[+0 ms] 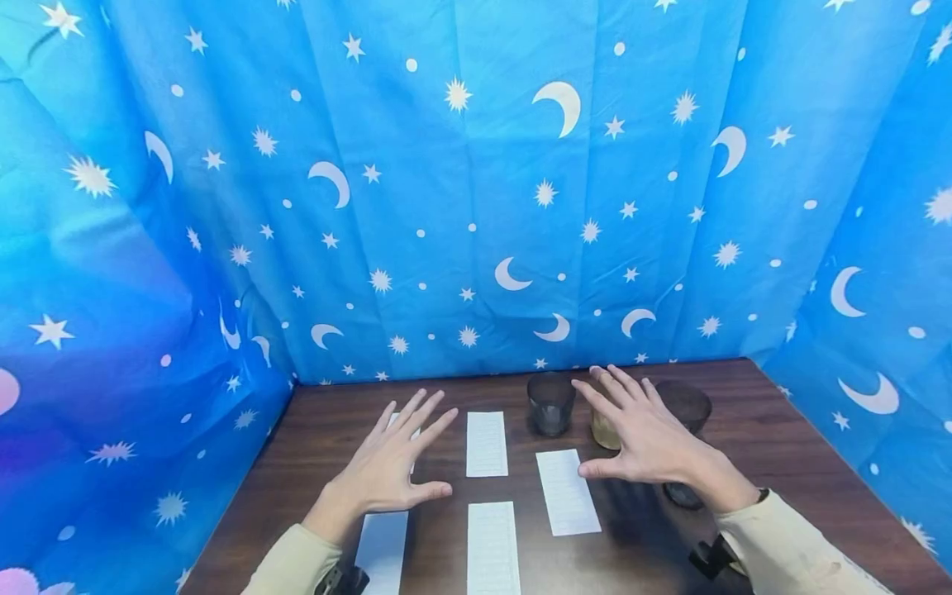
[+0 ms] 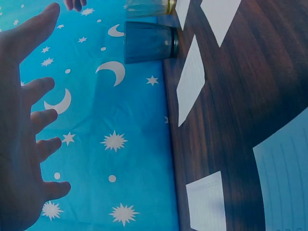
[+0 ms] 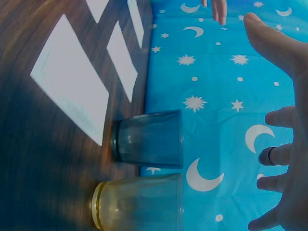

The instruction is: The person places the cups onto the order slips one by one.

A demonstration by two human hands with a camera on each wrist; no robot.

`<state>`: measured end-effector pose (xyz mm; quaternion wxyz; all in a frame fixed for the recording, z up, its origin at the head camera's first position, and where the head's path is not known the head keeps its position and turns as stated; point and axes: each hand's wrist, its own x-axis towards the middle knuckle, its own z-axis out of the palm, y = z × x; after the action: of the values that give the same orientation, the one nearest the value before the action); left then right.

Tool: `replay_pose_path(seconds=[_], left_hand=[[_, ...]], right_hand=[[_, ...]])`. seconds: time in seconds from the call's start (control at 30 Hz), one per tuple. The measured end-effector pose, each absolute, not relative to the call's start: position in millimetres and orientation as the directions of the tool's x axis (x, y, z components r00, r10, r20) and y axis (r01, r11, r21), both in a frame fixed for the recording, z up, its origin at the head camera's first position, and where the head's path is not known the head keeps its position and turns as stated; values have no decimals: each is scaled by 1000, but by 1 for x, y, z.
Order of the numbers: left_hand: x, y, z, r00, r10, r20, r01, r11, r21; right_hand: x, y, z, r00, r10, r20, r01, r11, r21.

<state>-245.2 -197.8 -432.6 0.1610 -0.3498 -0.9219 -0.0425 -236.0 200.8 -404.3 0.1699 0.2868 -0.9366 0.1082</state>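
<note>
My left hand (image 1: 390,463) hovers over the left side of the table, fingers spread and holding nothing. Beneath it, a white paper slip (image 1: 383,554) shows in part, and another behind the fingers is mostly hidden. With fingers also spread, my right hand (image 1: 654,438) is held above the right side, empty. It partly covers an amber glass (image 1: 605,431) and a dark glass (image 1: 686,405) in the head view. A smoky dark glass (image 1: 551,405) stands left of its fingertips. Near the right thumb lies a printed slip (image 1: 568,494), set slightly askew.
Two more slips lie mid-table, one at the back (image 1: 487,445) and one in front (image 1: 492,549). Something dark (image 1: 683,496) shows below the right wrist, partly hidden. A blue curtain (image 1: 446,207) with moons and stars encloses the brown wooden table (image 1: 788,463) at back and sides.
</note>
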Motion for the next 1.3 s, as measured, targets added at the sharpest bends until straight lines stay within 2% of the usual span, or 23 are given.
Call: replay_pose_path(seconds=[0.47, 0.6, 0.7, 0.87, 1.3], left_hand=[[-244, -196, -443, -724, 613, 316, 646, 763, -1], [-244, -190, -448, -739, 601, 305, 638, 770, 26], [-244, -185, -452, -723, 615, 315, 656, 754, 33], [-245, -174, -453, -688, 648, 327, 694, 719, 35], [-259, -140, -451, -699, 667, 258, 708, 697, 117]], right_hand=[[-233, 213, -399, -780, -494, 385, -574, 809, -127], [-226, 222, -401, -760, -494, 423, -587, 801, -118], [-219, 229, -403, -750, -478, 457, -582, 805, -113], [-208, 240, -404, -779, -423, 463, -542, 826, -157], [-183, 263, -399, -873, -290, 392, -419, 858, -298]])
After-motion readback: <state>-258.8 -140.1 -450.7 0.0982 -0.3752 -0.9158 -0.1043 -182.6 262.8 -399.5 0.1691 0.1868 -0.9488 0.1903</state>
